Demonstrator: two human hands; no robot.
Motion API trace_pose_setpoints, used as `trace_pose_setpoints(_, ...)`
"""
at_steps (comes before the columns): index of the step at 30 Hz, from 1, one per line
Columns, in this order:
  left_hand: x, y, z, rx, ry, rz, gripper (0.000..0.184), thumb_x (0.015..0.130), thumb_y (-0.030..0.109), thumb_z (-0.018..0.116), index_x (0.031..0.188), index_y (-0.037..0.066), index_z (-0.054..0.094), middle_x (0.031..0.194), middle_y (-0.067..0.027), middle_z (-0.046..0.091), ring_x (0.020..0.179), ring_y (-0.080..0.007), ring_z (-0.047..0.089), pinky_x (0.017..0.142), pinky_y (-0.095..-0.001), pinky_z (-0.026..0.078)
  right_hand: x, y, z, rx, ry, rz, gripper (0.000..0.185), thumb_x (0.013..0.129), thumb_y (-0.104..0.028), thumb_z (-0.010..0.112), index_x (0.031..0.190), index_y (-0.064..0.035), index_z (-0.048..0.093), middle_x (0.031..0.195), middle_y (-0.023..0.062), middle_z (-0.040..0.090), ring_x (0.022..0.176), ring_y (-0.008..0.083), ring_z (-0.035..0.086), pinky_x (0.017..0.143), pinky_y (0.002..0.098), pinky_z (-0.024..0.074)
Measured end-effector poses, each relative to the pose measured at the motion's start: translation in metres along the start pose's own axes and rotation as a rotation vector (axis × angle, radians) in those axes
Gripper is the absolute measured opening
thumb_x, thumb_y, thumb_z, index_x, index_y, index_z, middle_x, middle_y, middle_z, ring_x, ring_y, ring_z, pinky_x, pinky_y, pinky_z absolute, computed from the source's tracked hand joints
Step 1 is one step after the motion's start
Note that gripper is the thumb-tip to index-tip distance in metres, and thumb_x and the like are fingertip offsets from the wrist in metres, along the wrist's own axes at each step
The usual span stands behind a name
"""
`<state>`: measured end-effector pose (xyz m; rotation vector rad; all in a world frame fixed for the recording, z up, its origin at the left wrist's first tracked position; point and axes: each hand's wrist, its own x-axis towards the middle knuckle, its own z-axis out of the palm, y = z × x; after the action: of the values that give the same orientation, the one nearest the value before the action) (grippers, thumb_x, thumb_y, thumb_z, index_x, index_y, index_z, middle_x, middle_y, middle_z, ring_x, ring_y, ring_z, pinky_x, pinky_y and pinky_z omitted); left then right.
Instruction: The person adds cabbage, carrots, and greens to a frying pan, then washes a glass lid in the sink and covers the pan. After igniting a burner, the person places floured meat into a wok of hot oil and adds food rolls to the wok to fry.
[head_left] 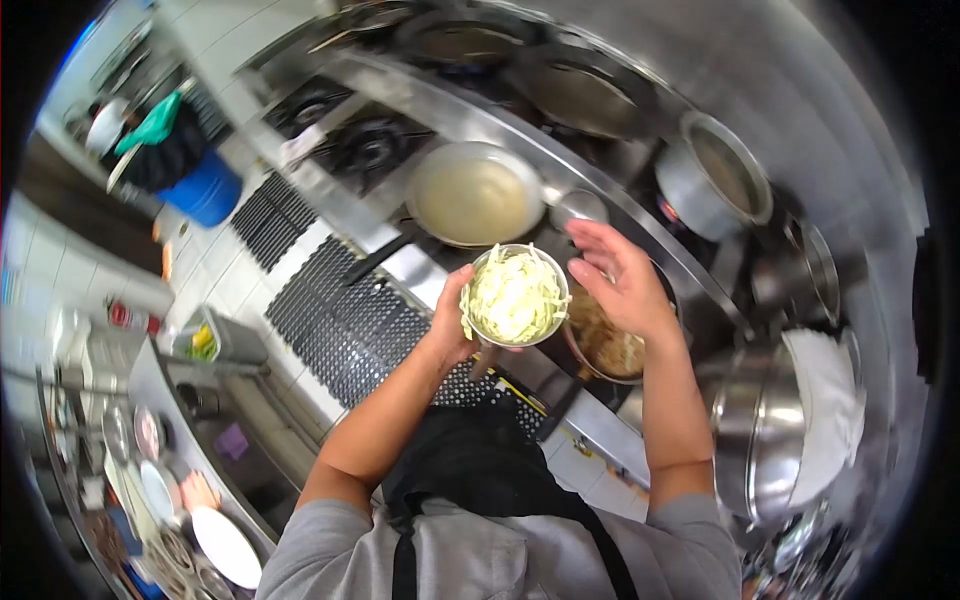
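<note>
My left hand (453, 318) is wrapped round the side of a small metal bowl (564, 306). Pale green shredded cabbage (513, 293) fills it to the top, with some strands hanging over the rim. To the right of the bowl, my right hand (622, 282) is raised with its fingers stretched out and holds nothing. Below that hand sits a frying pan on the stove, with brownish cooked food (600, 338) in it; my hand and forearm cover part of it.
A wide pan of cloudy yellowish liquid (478, 195) stands on the stove beyond the bowl. Farther back are dark woks (580, 98) and a deep pot (740, 170). A large steel pot (760, 430) is at right. Black mats (340, 310) lie on the floor; a blue bin (207, 190) stands behind.
</note>
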<state>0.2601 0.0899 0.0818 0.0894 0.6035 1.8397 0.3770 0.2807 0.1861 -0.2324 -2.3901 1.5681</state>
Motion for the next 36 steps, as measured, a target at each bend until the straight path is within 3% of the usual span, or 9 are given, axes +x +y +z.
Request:
trace_pose_setpoints(5,-0.086,0.069,-0.057,0.020,0.153,0.178,0.068,0.091,0.055,0.042,0.134,0.002,0.046,0.131,-0.0161,0.056,0.115,-0.0289,0.058,0.101,-0.0392,0.044,0.035,0.001,0.145,0.454,-0.362,0.339,0.056,0.093,-0.018,0.062,0.140,-0.0049,0.035,0.126,0.0084,0.054,0.110,0.0157,0.053,0.090,0.0316,0.0479)
trace_pose_setpoints(9,-0.182,0.131,-0.115,0.101,0.320,0.127,0.073,0.090,0.067,0.035,0.132,0.008,0.049,0.124,-0.0142,0.060,0.111,-0.0263,0.060,0.070,-0.0464,0.058,0.070,-0.002,0.273,0.562,-0.494,0.289,0.050,0.091,-0.013,0.061,0.136,-0.0016,0.041,0.123,0.0075,0.057,0.109,0.0139,0.055,0.090,0.0294,0.0478)
trace_pose_setpoints(12,-0.252,0.154,-0.173,0.190,0.693,0.109,0.074,0.088,0.071,0.035,0.124,0.008,0.052,0.094,-0.0093,0.063,0.073,-0.0221,0.064,0.048,-0.0348,0.052,0.092,0.000,0.367,0.582,-0.611,0.304,0.045,0.090,-0.007,0.059,0.132,0.0005,0.045,0.120,0.0084,0.060,0.107,0.0161,0.058,0.092,0.0300,0.0471)
trace_pose_setpoints(19,-0.389,0.213,-0.207,0.269,1.414,0.858,0.035,0.092,0.032,0.060,0.070,0.004,0.058,0.057,0.0008,0.050,0.051,-0.0082,0.047,0.044,-0.0261,0.036,0.130,-0.039,0.536,0.594,-0.928,0.300,0.039,0.090,-0.005,0.056,0.128,0.0020,0.049,0.118,0.0102,0.061,0.106,0.0178,0.058,0.091,0.0306,0.0473)
trace_pose_setpoints(22,-0.392,0.232,-0.193,0.627,1.400,1.080,0.027,0.090,0.021,0.063,0.071,0.003,0.057,0.068,-0.0012,0.059,0.062,-0.0102,0.053,0.059,-0.0274,0.042,0.142,-0.054,0.597,0.572,-1.111,0.296,0.039,0.090,-0.007,0.058,0.127,0.0002,0.051,0.116,0.0085,0.061,0.103,0.0161,0.058,0.088,0.0286,0.0476)
trace_pose_setpoints(24,-0.404,0.247,-0.191,1.504,1.576,0.998,0.015,0.086,0.018,0.065,0.080,0.004,0.060,0.081,-0.0058,0.063,0.075,-0.0198,0.060,0.075,-0.0333,0.044,0.158,-0.069,0.627,0.404,-1.230,0.270,0.039,0.090,-0.010,0.058,0.128,-0.0019,0.051,0.115,0.0074,0.061,0.102,0.0159,0.059,0.087,0.0285,0.0481)
trace_pose_setpoints(29,-0.452,0.295,-0.207,1.590,1.857,1.189,0.028,0.077,0.015,0.072,0.102,0.005,0.063,0.104,-0.0105,0.062,0.100,-0.0277,0.058,0.095,-0.0401,0.038,0.211,-0.110,0.715,0.476,-1.499,0.391,0.035,0.091,-0.012,0.055,0.125,-0.0027,0.052,0.110,0.0081,0.062,0.092,0.0181,0.064,0.071,0.0330,0.0562)
trace_pose_setpoints(32,-0.517,0.327,-0.200,1.279,2.234,1.396,0.031,0.075,0.012,0.073,0.102,0.002,0.061,0.104,-0.0152,0.062,0.098,-0.0303,0.059,0.087,-0.0372,0.045,0.255,-0.175,0.767,0.435,-1.646,0.352,0.039,0.090,-0.017,0.051,0.127,-0.0031,0.049,0.109,0.0109,0.061,0.089,0.0232,0.065,0.062,0.0370,0.0592)
trace_pose_setpoints(36,-0.600,0.364,-0.137,1.216,2.606,1.221,0.043,0.076,0.016,0.073,0.115,0.003,0.057,0.096,-0.0114,0.063,0.083,-0.0214,0.061,0.075,-0.0314,0.050,0.290,-0.294,0.846,0.562,-1.810,0.170,0.038,0.085,-0.020,0.051,0.120,-0.0052,0.048,0.110,0.0122,0.057,0.090,0.0267,0.063,0.061,0.0399,0.0585)
